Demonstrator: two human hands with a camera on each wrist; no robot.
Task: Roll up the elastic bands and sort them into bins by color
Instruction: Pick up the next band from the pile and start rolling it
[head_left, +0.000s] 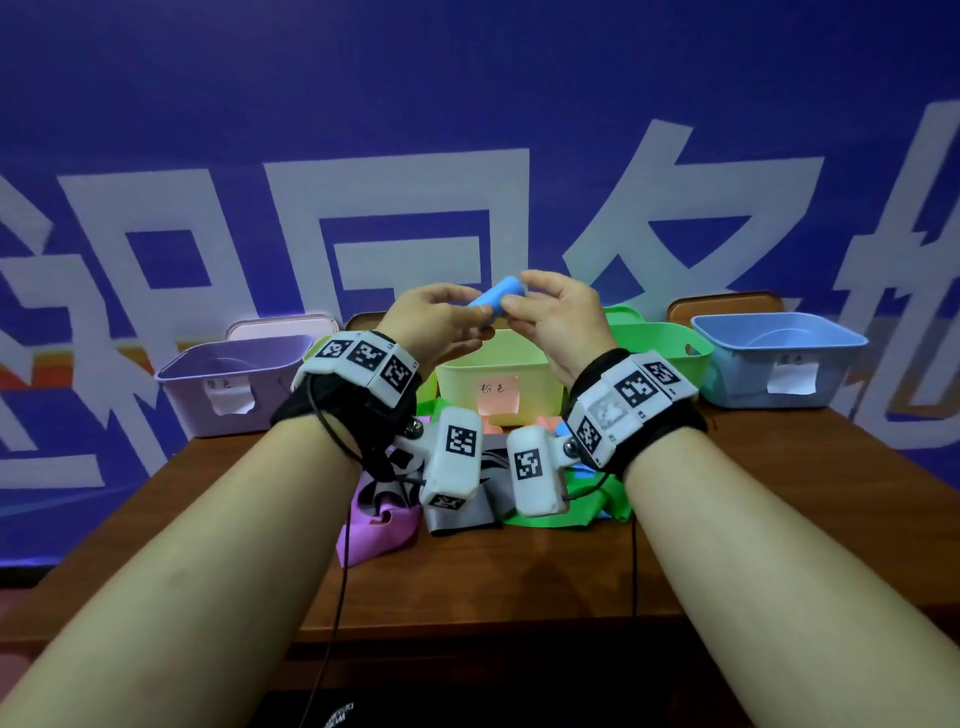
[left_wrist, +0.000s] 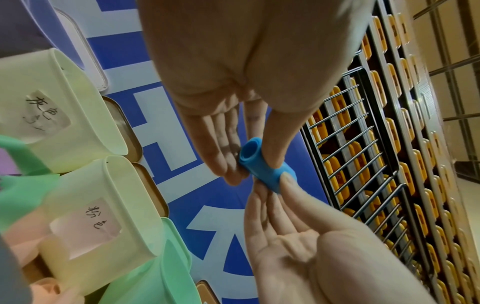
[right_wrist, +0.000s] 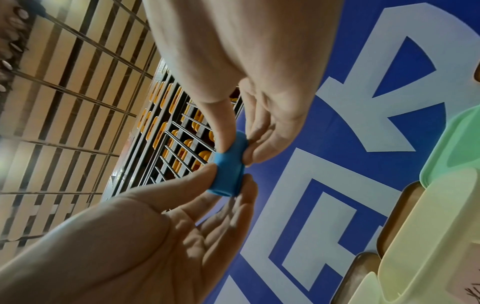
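Blue elastic band (head_left: 497, 299), wound into a short hollow roll, is held in the air above the row of bins, pinched at either end between thumb and fingertips of the left hand (head_left: 435, 322) and the right hand (head_left: 558, 319); both hands are clamped on the roll, palms facing each other. In the left wrist view the open end of the roll shows as a tube. Below, on the brown tabletop (head_left: 519, 582), stand a lilac bin (head_left: 228, 384), a pale yellow bin (head_left: 498, 379) bearing a pink label, a green bin (head_left: 660, 345) and a light blue bin (head_left: 779, 358). Nearer the person lies a loose heap of unrolled bands, among them a purple band (head_left: 371, 530), a grey band (head_left: 457, 514) and a green band (head_left: 592, 506), partly hidden by the wrist cameras.
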